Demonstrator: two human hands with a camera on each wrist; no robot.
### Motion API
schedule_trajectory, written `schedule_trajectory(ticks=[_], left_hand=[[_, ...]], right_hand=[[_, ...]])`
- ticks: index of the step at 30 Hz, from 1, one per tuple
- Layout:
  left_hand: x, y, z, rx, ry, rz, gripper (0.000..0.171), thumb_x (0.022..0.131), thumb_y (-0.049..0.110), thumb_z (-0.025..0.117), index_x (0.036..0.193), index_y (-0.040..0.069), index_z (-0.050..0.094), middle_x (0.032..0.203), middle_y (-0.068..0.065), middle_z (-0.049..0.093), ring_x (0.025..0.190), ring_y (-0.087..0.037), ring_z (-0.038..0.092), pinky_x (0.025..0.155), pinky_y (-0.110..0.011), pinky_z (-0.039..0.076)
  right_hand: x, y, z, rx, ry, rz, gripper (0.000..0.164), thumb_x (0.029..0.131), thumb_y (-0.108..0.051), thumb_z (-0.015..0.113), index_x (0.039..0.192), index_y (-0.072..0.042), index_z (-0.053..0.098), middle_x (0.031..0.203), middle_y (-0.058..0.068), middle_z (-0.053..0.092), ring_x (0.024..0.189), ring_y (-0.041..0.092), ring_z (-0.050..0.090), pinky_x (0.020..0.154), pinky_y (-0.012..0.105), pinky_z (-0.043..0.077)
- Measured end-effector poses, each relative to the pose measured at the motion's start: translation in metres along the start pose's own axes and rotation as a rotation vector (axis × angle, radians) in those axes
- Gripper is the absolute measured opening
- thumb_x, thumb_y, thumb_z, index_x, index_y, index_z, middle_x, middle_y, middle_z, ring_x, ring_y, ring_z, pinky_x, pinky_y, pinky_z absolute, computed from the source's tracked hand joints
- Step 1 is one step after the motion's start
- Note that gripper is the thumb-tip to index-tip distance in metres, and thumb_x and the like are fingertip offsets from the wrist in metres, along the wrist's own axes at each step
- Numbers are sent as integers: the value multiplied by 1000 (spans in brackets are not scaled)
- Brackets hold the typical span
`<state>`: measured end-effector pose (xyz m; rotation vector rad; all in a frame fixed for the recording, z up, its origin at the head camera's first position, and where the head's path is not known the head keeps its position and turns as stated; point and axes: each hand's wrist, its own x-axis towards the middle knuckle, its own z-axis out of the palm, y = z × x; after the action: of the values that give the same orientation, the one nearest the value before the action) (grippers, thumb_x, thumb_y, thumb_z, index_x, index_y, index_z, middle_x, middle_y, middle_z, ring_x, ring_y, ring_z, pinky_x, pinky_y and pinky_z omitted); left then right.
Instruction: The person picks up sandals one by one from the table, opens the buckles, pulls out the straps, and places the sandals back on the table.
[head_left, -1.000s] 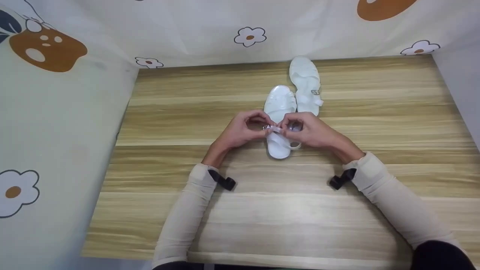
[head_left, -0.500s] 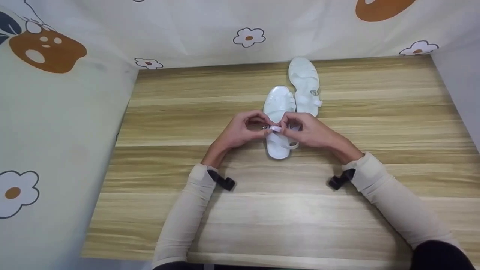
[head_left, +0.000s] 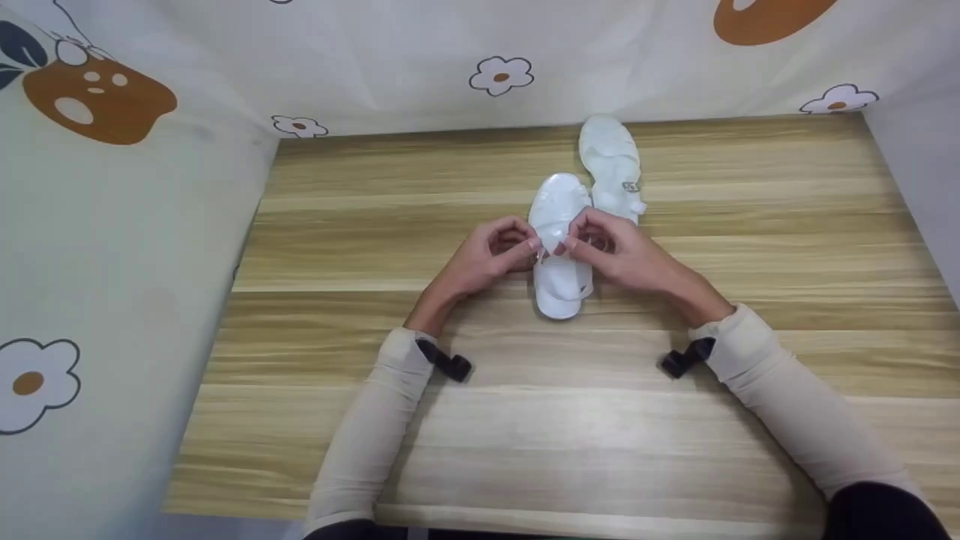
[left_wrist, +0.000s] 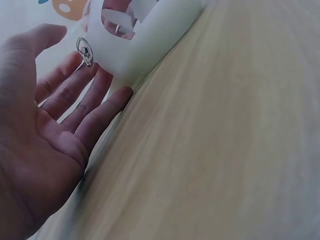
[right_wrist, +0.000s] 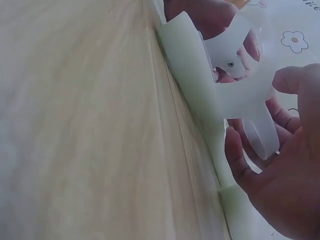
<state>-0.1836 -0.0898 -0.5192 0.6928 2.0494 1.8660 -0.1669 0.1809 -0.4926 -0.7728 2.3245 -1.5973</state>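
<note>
A white sandal (head_left: pixel 558 201) stands on the wood-grain tabletop between my hands, toe pointing away. My left hand (head_left: pixel 487 256) is at its left side; in the left wrist view the fairly straight fingers lie against the sandal beside a small metal buckle (left_wrist: pixel 85 52), and the thumb is lifted away. My right hand (head_left: pixel 628 253) pinches a white strap (right_wrist: pixel 250 90) near the ankle opening, thumb on its edge and fingers behind. A looped strap piece (right_wrist: pixel 263 137) hangs beside those fingers. The strap's end is hidden by the fingertips in the head view.
A second white sandal (head_left: pixel 609 142) lies just behind and right of the first, near the back wall. Its own buckle (head_left: pixel 630 187) shows on the right side. Patterned cloth (head_left: pixel 390 67) covers the back and left walls. Each wrist carries a black camera (head_left: pixel 454 367).
The fingertips of both hands have drawn slightly apart and upward. A bright strap end that lay between them no longer shows. Both sandals stay in place.
</note>
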Motion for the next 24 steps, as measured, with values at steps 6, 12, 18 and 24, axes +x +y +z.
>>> schedule_trajectory(ticks=[6,12,18,24], left_hand=[[3,2,3,-76,77,-87,21,111,22,63,112,2,70,102,-11,78,97,-21,76,90,-41,67],[4,10,6,-106,143,-230,31,116,23,51,106,0,69,96,-12,73,85,-21,75,82,-39,68],[3,20,11,-56,174,-306,39,119,28,43,109,-1,68,96,-11,73,81,-22,78,77,-39,68],[0,26,16,46,222,-309,36,117,31,48,119,-1,65,99,-13,73,81,-23,79,73,-38,68]], right_hand=[[-2,-3,-6,-79,19,6,19,108,-23,68,120,-9,69,115,9,75,109,20,68,88,24,56],[-9,-6,-14,-88,32,56,29,109,-20,67,134,-7,65,134,10,69,129,24,63,102,24,57],[-19,-14,-21,-104,125,147,33,110,-27,65,133,-3,67,131,14,74,126,29,71,99,20,58],[-20,-20,-18,-104,53,305,44,110,-36,63,132,1,67,123,19,78,114,32,78,89,21,62]])
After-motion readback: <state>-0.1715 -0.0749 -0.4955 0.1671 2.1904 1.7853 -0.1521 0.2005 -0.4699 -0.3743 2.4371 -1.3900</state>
